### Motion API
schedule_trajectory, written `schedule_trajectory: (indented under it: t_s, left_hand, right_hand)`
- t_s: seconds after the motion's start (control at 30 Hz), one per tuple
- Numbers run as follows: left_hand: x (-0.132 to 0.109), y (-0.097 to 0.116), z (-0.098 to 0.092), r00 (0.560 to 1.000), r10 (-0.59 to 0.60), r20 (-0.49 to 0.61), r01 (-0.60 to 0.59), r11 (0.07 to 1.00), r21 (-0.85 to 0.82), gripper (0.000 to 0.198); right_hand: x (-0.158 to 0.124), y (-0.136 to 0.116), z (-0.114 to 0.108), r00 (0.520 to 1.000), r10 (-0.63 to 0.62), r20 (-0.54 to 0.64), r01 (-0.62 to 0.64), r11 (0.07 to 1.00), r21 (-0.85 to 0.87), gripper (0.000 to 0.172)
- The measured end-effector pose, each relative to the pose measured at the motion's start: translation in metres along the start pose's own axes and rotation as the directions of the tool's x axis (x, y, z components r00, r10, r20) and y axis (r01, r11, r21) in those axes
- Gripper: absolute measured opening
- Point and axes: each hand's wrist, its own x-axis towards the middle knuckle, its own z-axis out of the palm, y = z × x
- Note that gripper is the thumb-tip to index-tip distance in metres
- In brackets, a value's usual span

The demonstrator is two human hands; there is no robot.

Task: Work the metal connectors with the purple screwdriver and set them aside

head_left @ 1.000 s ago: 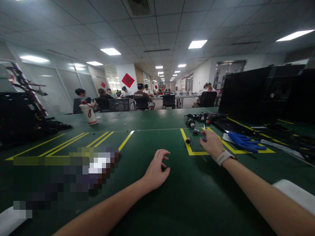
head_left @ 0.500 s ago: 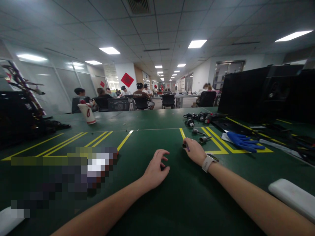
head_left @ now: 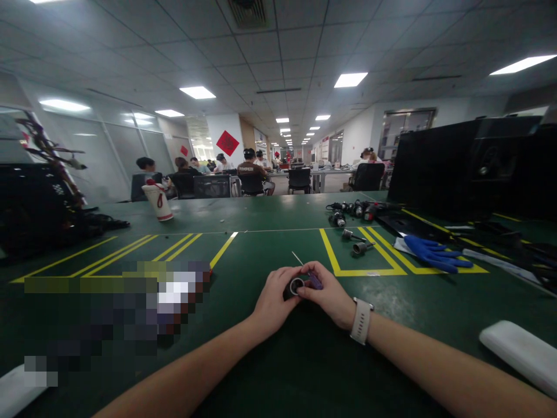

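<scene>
metal cylinder [head_left: 296, 287] between both hands [head_left: 274, 297] [head_left: 331, 294]

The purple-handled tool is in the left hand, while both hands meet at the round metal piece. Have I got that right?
Not quite: the head view shows the purple-handled tool in the right hand. Both hands do meet at the round metal piece.

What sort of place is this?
Likely an open-plan office doubling as a workshop: a green worktop marked with yellow tape, people seated beyond it, and ceiling light panels overhead.
</scene>
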Motion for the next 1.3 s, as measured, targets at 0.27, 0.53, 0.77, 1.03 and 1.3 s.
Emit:
schedule_trajectory:
  t_s: [0.27,0.53,0.77,1.03,1.3]
  left_hand:
    - [0.002,-0.004,-0.001,1.000,0.004,-0.015,-0.005,1.000,-0.016,0.039]
    - [0.014,-0.019,-0.015,0.988,-0.084,-0.130,0.098,0.990,0.105,0.012]
    - [0.014,-0.024,-0.015,0.995,-0.075,-0.071,0.086,0.983,0.165,0.008]
    - [0.012,-0.017,-0.012,0.998,-0.040,-0.052,0.053,0.957,0.286,0.007]
    - [0.010,-0.016,-0.012,1.000,-0.008,0.030,-0.001,0.959,0.282,0.008]
  right_hand:
    - [-0.003,-0.007,0.000,0.989,-0.072,-0.126,0.069,0.997,-0.027,0.014]
    - [-0.011,-0.011,-0.005,0.979,-0.167,-0.121,0.158,0.984,-0.079,0.027]
    - [-0.016,-0.015,0.001,0.981,-0.191,0.043,0.195,0.971,-0.138,0.029]
    - [-0.017,-0.016,0.007,0.985,-0.169,0.034,0.173,0.961,-0.215,0.028]
    - [-0.010,-0.014,0.004,0.998,0.004,0.058,-0.004,1.000,0.003,0.030]
